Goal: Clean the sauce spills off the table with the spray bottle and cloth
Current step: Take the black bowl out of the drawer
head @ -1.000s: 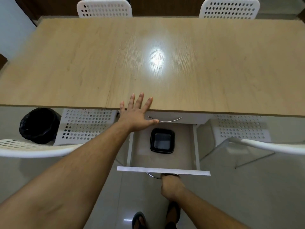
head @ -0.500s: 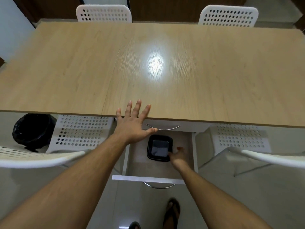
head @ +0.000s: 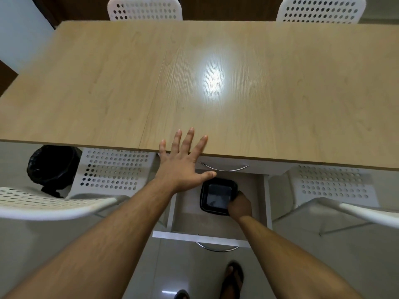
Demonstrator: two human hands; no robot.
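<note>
Wooden table (head: 237,87), broad and bare-topped. Beneath its near edge, open white drawer (head: 216,223). Against that edge, left hand (head: 183,162), fingers spread flat on the wood. Inside the drawer, right hand (head: 240,205), fingers curled round the rim of a black square container (head: 218,196). Spray bottle and cloth nowhere in view.

The right hand (head: 240,204) hides the near right corner of the black tray (head: 218,196), the table (head: 216,83) covers the drawer's (head: 216,223) back part, and the frame edge cuts off both far chairs (head: 144,8).
</note>
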